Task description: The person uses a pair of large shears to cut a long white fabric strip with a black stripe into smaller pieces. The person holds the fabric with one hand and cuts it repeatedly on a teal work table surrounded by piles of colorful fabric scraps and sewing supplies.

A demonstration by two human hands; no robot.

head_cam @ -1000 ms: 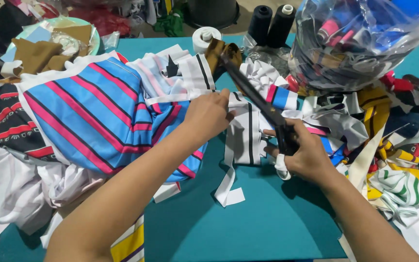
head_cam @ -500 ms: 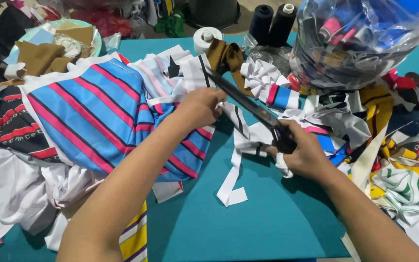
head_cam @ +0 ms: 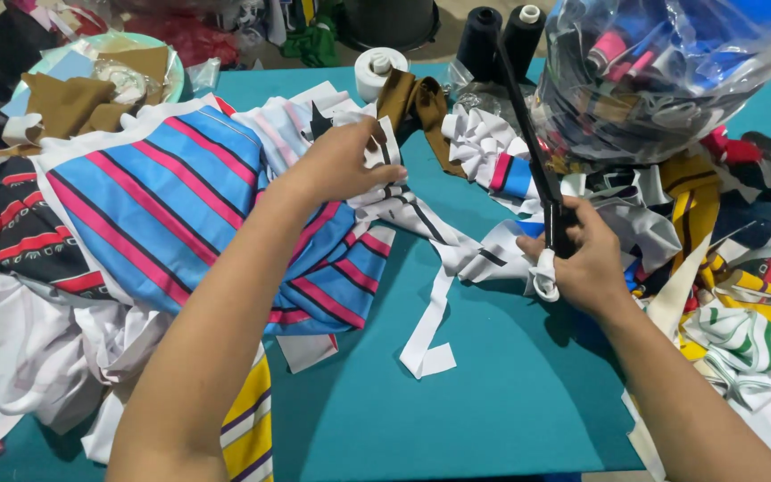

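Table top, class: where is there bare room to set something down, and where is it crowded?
Bare teal table shows between the left hand's forearm and the right hand with scissors, crossed by a white strip. A smaller patch lies beside the brown cloth. The striped fabric and scrap pile crowd both sides.

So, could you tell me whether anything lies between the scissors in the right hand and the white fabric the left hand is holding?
Nothing visible: the scissors in the right hand point up, with bare teal table between them and the white fabric under the left hand.
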